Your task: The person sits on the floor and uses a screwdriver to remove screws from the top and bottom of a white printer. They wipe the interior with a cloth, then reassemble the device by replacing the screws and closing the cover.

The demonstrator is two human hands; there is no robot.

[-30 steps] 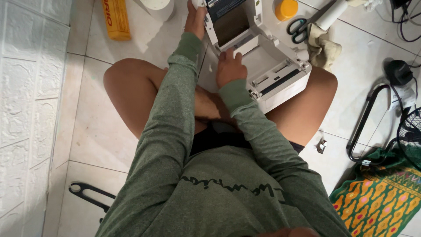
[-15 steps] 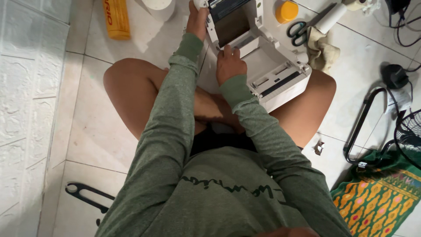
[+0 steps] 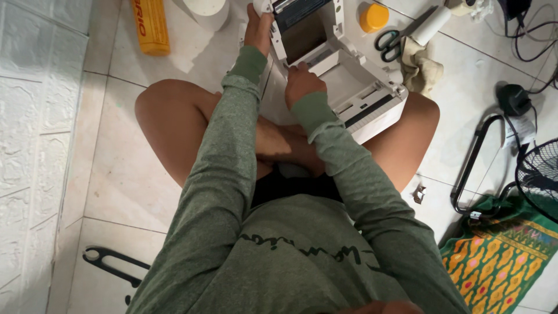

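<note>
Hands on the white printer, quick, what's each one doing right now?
Left hand: gripping the open lid's edge of the white printer.
Right hand: curled, resting inside the printer; nothing visibly held.

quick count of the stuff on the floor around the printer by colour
White: 3 – printer, paper roll, small roll
Yellow or orange: 2 – box, round lid
Black: 2 – scissors, fan
Total: 7
Left hand and right hand rest on the printer.

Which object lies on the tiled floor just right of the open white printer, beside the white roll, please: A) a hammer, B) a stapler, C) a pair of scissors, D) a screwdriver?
C: a pair of scissors with dark looped handles lies by the white roll, right of the printer.
</note>
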